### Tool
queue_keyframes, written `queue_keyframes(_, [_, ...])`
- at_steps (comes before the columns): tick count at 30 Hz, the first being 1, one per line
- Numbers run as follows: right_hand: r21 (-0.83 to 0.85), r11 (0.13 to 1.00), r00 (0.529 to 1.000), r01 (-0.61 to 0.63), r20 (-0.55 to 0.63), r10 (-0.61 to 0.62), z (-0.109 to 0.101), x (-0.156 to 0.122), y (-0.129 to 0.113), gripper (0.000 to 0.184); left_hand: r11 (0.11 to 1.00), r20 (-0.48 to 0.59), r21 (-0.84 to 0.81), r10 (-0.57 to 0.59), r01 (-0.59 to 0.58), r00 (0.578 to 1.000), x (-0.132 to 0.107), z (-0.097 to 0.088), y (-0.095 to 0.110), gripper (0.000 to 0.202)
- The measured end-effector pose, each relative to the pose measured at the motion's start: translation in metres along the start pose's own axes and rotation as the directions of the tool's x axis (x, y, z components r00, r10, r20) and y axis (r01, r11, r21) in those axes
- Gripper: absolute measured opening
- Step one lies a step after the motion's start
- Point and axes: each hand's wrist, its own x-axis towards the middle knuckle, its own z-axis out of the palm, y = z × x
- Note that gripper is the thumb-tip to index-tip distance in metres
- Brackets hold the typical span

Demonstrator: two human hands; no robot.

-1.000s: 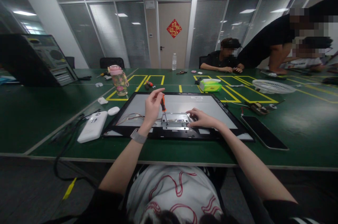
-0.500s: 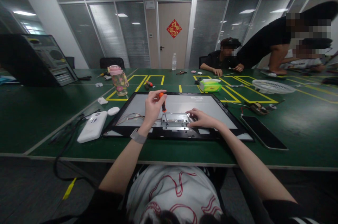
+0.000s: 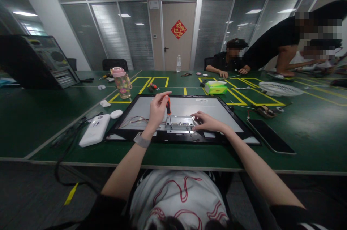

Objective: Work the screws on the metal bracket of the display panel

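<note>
Near the bench's front edge (image 3: 189, 163), the screwdriver (image 3: 168, 107) is gripped by the left hand (image 3: 157, 110); the metal bracket (image 3: 179, 124) is touched by the right hand (image 3: 206, 122), fingers spread. Shaft best kept steady, bracket pinned!

Green table (image 3: 320, 125), marked with yellow lines (image 3: 185, 91); flat display panel (image 3: 187, 106) lying near its front edge. Left of panel: white slab-shaped device (image 3: 94, 132), small white oval case (image 3: 116, 114) beside it, pink-lidded bottle (image 3: 122, 85) upright, dark computer case (image 3: 35, 62) farther out. Right: dark-screened phone (image 3: 271, 136), white slatted disc (image 3: 280, 89); beyond panel, green packet (image 3: 216, 87) and clear bottle (image 3: 178, 64), upright.
</note>
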Motion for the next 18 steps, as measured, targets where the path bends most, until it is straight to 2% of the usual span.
queue_keyframes(4, [-0.005, 1.000, 1.000, 0.000, 0.001, 0.000, 0.0003, 0.0005, 0.0013, 0.070, 0.990, 0.037, -0.128, -0.059, 0.063, 0.998, 0.0002, 0.0009, -0.0028, 0.030])
queue_keyframes(7, [-0.001, 1.000, 1.000, -0.004, 0.004, 0.004, 0.0002, 0.0005, 0.0013, 0.070, 0.983, 0.052, -0.170, -0.060, 0.068, 0.997, -0.0001, 0.0016, -0.0029, 0.031])
queue_keyframes(14, [-0.006, 1.000, 1.000, -0.001, 0.020, 0.002, -0.0005, 0.0002, 0.0006, 0.072, 0.998, -0.012, 0.059, 0.034, -0.033, 0.999, -0.0012, 0.0000, 0.0012, 0.018])
queue_keyframes(18, [-0.001, 1.000, 1.000, -0.006, 0.015, 0.006, -0.0005, -0.0002, -0.0001, 0.072, 0.998, 0.014, -0.060, -0.010, 0.011, 1.000, -0.0003, 0.0001, -0.0009, 0.025])
